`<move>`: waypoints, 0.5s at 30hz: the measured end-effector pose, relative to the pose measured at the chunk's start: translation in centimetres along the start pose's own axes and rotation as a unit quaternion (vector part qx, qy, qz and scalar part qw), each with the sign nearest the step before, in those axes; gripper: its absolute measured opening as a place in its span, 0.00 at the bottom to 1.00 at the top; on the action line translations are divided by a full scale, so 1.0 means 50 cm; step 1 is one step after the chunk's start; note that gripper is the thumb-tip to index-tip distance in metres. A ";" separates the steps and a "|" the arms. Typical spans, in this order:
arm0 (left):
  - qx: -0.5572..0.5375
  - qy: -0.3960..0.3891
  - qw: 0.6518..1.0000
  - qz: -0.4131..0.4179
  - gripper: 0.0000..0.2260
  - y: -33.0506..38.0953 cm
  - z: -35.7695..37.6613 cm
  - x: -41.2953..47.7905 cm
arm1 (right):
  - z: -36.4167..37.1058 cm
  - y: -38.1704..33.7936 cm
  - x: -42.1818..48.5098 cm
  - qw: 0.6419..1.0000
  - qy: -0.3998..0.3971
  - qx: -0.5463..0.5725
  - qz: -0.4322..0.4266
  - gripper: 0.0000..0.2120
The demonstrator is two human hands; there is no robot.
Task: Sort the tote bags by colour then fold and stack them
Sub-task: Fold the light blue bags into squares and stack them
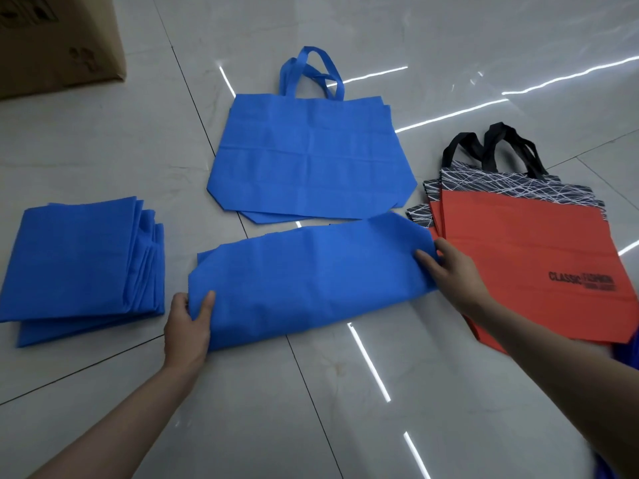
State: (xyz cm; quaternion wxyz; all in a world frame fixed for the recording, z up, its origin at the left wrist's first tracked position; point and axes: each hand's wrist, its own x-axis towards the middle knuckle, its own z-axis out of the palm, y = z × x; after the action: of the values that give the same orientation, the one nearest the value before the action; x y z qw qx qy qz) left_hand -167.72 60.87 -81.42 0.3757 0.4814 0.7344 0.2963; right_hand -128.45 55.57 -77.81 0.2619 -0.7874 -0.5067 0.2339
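Blue fabric of the half-folded tote bag (311, 285) lay on the tiled floor (311, 402), left hand (186, 326) and right hand (449, 267) each pinching one end, and its slick layers could slip askew in the next fold or drag the orange totes (536, 264) at its right end.

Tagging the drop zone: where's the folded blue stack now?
The folded blue stack lies far left on the floor in the head view, left of the left hand gripping the half-folded blue bag.
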 end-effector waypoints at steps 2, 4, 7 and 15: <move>0.015 0.006 1.000 0.002 0.16 0.000 0.002 -0.001 | -0.001 -0.016 0.002 0.998 0.021 0.058 0.001 0.16; 0.053 0.026 0.998 0.001 0.18 0.004 0.004 -0.001 | 0.006 -0.023 0.008 0.999 0.032 0.035 0.004 0.15; 0.170 0.051 0.984 -0.006 0.19 0.007 0.010 0.003 | 0.034 -0.020 0.014 0.995 0.000 -0.087 0.058 0.15; 0.302 0.098 0.945 0.075 0.20 0.030 0.035 -0.003 | 0.099 -0.031 0.002 0.948 0.002 -0.256 0.186 0.21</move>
State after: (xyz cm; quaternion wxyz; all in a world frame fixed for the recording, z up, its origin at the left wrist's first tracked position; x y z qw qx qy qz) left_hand -165.50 61.41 -81.14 0.1156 0.5945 0.7844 0.1337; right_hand -132.60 57.08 -80.54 0.0041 -0.9089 -0.3932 0.1390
